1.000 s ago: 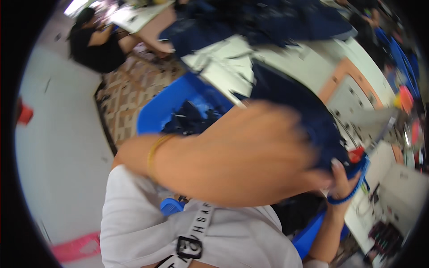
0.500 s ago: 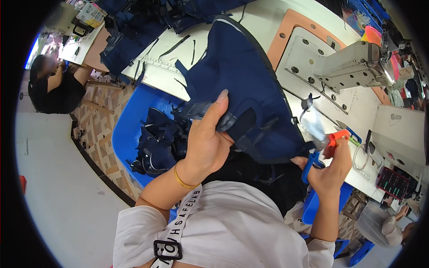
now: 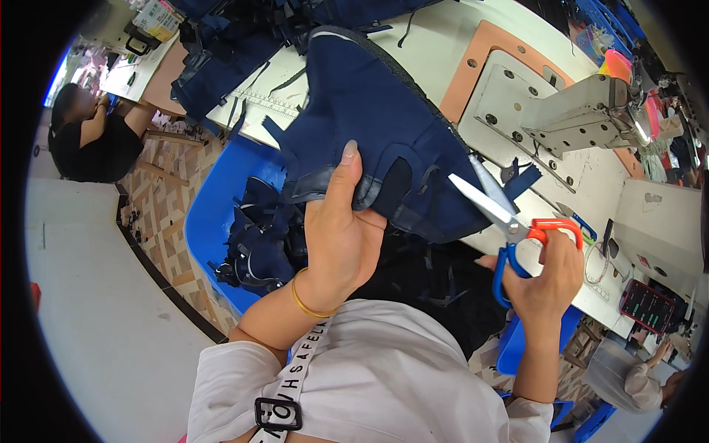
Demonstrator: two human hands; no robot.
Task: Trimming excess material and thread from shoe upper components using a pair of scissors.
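- Plainly, the two hands were apart: the left hand (image 3: 340,244) was pinching the navy fabric piece (image 3: 354,103), thumb on top and fingers beneath, while the right hand (image 3: 545,288) was closed round the handles of the scissors (image 3: 515,230).
- The navy fabric piece was held up in front of the body, over the near edge of the white desk (image 3: 425,55), its pointed end toward the scissors.
- The blades stood parted, one tip overlapping the fabric in view; whether it touched could not be told. A slip there could have nicked the panel, because the cloth was gripped on one side only and its far end hung unsupported.
- The left thumb was well apart from the blades, so a cut finger seemed a lesser risk unless that grip slid toward them.
- A navy strip (image 3: 524,181) lay just beyond the blades and might have snagged on them.
- On the right, room looked tight: the sewing machine (image 3: 576,118) and its bolted plate bordered the scissors' far side.
- At the left, the desk edge dropped to a blue bin (image 3: 203,221) holding dark scraps (image 3: 266,236); a loosened grip could have let the piece slide into them.
- The freest room was upward, above the desk between the navy pile (image 3: 214,66) and the plate.
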